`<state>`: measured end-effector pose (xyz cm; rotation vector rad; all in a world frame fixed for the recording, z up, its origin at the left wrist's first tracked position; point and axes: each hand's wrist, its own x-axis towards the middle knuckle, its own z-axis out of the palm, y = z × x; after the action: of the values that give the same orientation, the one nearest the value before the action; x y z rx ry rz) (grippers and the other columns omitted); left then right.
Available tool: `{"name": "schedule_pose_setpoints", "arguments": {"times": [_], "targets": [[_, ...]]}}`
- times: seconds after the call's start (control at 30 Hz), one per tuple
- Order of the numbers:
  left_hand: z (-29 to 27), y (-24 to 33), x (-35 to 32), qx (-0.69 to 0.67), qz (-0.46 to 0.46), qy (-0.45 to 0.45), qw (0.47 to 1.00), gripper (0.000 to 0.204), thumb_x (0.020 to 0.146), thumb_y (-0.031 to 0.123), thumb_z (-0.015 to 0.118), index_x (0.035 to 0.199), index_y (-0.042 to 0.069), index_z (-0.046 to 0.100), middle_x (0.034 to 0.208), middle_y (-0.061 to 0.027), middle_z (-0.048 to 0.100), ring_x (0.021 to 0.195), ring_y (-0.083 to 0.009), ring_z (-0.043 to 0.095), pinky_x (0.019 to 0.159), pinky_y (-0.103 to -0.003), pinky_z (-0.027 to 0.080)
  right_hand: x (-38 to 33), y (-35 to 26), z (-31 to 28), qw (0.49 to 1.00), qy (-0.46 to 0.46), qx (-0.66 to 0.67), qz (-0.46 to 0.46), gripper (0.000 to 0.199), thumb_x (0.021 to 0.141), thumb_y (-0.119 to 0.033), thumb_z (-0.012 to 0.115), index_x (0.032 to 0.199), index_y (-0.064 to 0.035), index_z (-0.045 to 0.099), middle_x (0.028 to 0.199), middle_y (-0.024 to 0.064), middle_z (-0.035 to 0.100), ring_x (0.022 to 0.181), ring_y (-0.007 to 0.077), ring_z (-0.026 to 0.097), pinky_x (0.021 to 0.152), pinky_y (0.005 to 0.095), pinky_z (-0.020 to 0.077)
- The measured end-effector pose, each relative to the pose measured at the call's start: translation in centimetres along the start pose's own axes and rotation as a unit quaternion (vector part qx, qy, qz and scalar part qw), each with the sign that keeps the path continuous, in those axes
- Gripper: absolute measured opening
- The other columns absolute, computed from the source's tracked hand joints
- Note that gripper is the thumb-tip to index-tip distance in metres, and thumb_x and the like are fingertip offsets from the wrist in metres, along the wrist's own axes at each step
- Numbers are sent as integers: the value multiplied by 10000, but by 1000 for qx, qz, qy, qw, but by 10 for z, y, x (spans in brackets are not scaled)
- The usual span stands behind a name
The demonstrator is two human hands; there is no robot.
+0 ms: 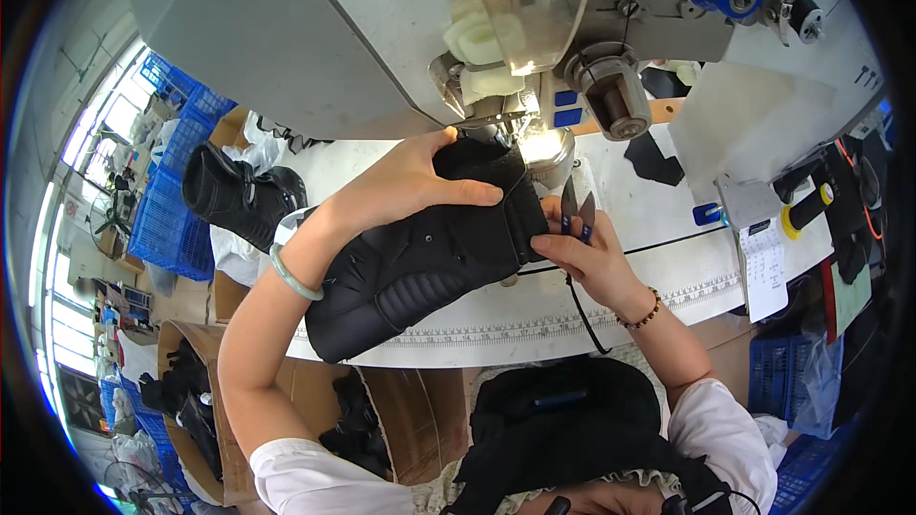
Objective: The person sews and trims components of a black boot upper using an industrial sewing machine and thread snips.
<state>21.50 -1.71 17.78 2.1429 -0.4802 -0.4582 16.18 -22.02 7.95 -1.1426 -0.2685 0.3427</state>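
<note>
A black boot upper [420, 262] lies slanted over the white sewing table, its top edge up by the lit needle area of a sewing machine [286, 38]. My left hand [396, 181] grips the upper near its opening, thumb laid over the black material; its other fingers are partly hidden. At the upper's right edge, my right hand [601, 267] pinches the material between thumb and fingers. That same hand also holds thread snips [577, 212] with dark blue grips, blades pointing away from me. Whether the needle touches the upper cannot be made out.
A black boot [243, 193] rests at the left beside blue crates [172, 219]. Cardboard boxes [420, 410] with black pieces stand below the table's ruler-marked front edge [534, 329]. A black cord [584, 319] hangs near my right wrist. A written note [763, 272] hangs at the right.
</note>
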Motion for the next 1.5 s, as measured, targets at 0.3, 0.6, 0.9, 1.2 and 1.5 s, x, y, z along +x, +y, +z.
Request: {"name": "schedule_pose_setpoints", "arguments": {"times": [0.3, 0.6, 0.9, 1.2, 1.5], "targets": [[-2, 1, -4, 47, -9, 13, 999, 598, 707, 413, 720, 1037, -57, 553, 928, -122, 614, 872, -163, 583, 785, -266, 456, 1, -9, -9, 984, -100, -143, -24, 214, 812, -73, 636, 1006, -2, 581, 789, -59, 541, 702, 16, 451, 607, 186, 373], [20, 15, -12, 200, 84, 132, 967, 547, 690, 356, 692, 984, -82, 547, 922, -215, 597, 877, -294, 584, 783, -341, 451, 17, -3, 8, 992, -47, -89, -71, 213, 868, -177, 601, 993, -4, 605, 791, -46, 569, 730, 13, 464, 631, 183, 383], [20, -3, 1, 213, 94, 158, 960, 530, 657, 344, 709, 935, -88, 579, 922, -207, 593, 839, -279, 595, 761, -332, 461, 8, 7, 9, 986, -22, -72, -150, 205, 875, -193, 592, 936, 2, 593, 702, -49, 499, 651, 18, 390, 557, 206, 333], [22, -5, 6, 172, 91, 116, 974, 548, 659, 361, 707, 982, -61, 573, 914, -186, 593, 861, -255, 591, 780, -323, 456, 13, 16, -15, 973, -59, -193, -115, 202, 875, -200, 588, 918, -4, 611, 667, 1, 486, 629, 64, 385, 550, 232, 332], [19, -11, 9, 168, 94, 102, 976, 588, 684, 402, 693, 989, -82, 557, 922, -187, 591, 861, -263, 586, 781, -327, 454, -78, 20, -99, 756, 186, -627, -19, 397, 686, -128, 727, 1031, -33, 555, 950, 109, 555, 861, 282, 550, 764, 332, 442]]}}
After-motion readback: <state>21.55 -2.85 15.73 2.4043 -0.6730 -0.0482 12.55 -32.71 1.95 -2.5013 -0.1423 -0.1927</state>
